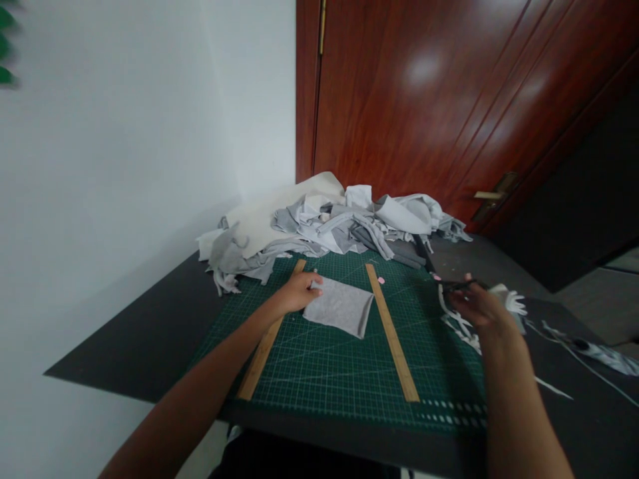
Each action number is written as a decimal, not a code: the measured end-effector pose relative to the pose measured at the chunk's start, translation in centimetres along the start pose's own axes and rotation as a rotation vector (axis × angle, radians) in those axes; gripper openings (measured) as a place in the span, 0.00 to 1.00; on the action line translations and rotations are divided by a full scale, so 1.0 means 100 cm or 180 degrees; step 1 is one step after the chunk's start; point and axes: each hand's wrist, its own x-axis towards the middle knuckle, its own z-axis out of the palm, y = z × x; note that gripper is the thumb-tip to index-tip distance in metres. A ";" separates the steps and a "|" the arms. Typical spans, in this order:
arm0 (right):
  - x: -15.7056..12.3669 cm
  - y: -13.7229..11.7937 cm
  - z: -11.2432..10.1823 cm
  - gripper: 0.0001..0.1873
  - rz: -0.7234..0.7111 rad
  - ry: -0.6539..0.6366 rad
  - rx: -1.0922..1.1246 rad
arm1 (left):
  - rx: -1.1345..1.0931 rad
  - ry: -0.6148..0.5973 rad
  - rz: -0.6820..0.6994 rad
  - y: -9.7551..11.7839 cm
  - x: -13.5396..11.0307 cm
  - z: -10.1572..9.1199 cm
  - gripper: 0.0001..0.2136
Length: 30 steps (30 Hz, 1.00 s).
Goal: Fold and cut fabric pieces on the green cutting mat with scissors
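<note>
My left hand pinches the left edge of a grey piece of fabric between thumb and fingers. The fabric is roughly rectangular and lies over the green cutting mat, between two wooden rulers. Off the mat's right side, my right hand is closed on a dark tool that looks like black scissors, partly hidden by the fingers and a little blurred. Thin white fabric strips lie just below that hand.
A heap of grey and white fabric scraps lines the back of the dark table. Small pink round pieces lie near the right ruler. Cables and a power strip are at the right. A white wall and a wooden door stand behind.
</note>
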 end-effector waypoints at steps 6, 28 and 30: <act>-0.012 -0.018 0.005 0.20 0.0729 0.0000 0.1199 | -0.0750 -0.0261 -0.0319 0.008 -0.002 0.011 0.12; -0.186 0.048 0.144 0.28 0.0994 -0.2764 0.0228 | -0.0905 0.0319 -0.0801 0.004 0.007 0.007 0.21; -0.190 0.052 0.145 0.28 0.0972 -0.2756 0.0145 | -0.0901 0.0346 -0.0820 0.005 0.007 0.007 0.22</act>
